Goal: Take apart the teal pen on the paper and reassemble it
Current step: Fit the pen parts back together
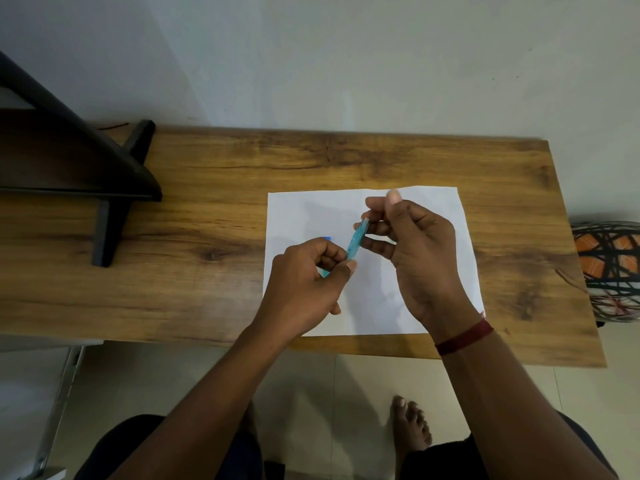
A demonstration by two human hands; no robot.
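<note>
A wooden table (207,271) carries a white sheet of paper (374,306) near its front edge, right of centre, and a dark stand (107,230) at its left end.

- The left hand (304,271) pinches the lower end of a translucent teal plastic pen (355,242); the right hand (422,251) holds its upper end in the fingertips.
- The pen slants above a white paper sheet (374,299) lying on a wood-grain table (207,220).
- A small blue piece (326,238) shows just beyond the left hand.
</note>
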